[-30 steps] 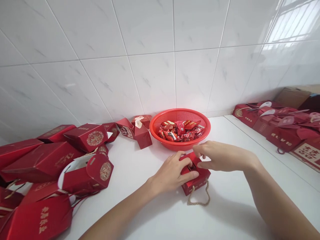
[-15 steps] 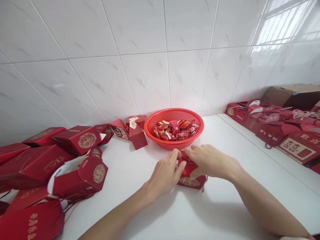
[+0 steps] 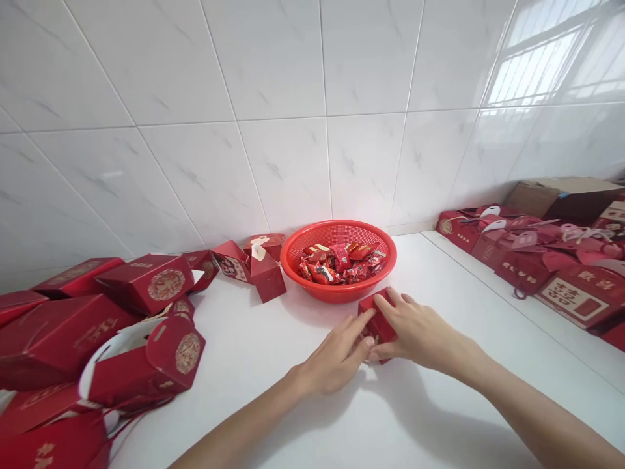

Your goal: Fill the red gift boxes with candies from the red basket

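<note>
A small red gift box (image 3: 383, 331) stands on the white tabletop, just in front of the red basket. My left hand (image 3: 336, 352) grips its left side, fingers and thumb against the cardboard. From the right, my right hand (image 3: 415, 329) is curled over the top and side of the same box. Much of the box is hidden behind my fingers. Behind it, the red plastic basket (image 3: 338, 293) holds several wrapped candies (image 3: 340, 258) in red wrappers.
Several red gift boxes (image 3: 146, 283) are heaped at the left, some with open tops. An open box (image 3: 267, 277) lies left of the basket. More handled boxes (image 3: 525, 264) line the right side before a brown carton (image 3: 561, 195). A tiled wall (image 3: 293, 156) rises behind.
The box between my hands has been turned, so its gold-patterned face and tassel no longer show as before. Both hands have shifted around it; the view has tilted slightly up.
</note>
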`<state>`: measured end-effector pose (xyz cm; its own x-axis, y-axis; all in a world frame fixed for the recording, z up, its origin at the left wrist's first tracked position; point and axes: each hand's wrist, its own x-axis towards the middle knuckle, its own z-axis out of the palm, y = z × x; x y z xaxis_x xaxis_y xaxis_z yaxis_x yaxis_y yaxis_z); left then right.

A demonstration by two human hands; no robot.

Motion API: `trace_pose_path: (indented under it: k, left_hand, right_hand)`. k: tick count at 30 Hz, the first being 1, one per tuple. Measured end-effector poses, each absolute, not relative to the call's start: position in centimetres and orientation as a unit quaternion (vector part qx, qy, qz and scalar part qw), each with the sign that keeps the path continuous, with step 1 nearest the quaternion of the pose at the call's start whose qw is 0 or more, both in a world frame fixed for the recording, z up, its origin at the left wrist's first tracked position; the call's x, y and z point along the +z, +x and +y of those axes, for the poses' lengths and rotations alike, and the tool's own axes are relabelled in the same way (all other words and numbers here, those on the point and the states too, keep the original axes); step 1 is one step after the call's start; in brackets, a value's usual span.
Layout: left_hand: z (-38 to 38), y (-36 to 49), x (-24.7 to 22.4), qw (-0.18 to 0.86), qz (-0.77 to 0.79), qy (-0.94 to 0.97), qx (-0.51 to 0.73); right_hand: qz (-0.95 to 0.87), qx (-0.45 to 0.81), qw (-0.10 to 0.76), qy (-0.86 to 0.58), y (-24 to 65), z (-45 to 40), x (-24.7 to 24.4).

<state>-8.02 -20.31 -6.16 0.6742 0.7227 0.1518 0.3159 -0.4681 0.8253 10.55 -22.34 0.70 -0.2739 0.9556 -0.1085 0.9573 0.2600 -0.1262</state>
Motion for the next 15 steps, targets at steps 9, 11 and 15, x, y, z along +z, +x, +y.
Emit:
trace_pose_path:
  k: [9,11,15]
  left_hand:
    - [-19.6,-7.6,-10.9,0.453,0.389,0.739,0.311]
    - [-19.7,-7.6,-10.7,0.44,0.388,0.751,0.304]
    - [-20.1,-7.5,-10.1,0.41,0.364,0.786,0.285]
  right_hand:
    - [0.694,-0.073,-0.089,0.711,21.1,-18.6,-1.1]
    - [0.675,-0.043,-0.115,0.727,24.0,-16.1,-0.9]
    - [0.593,0.014,-0.154,0.79,28.5,-9.9,-0.1]
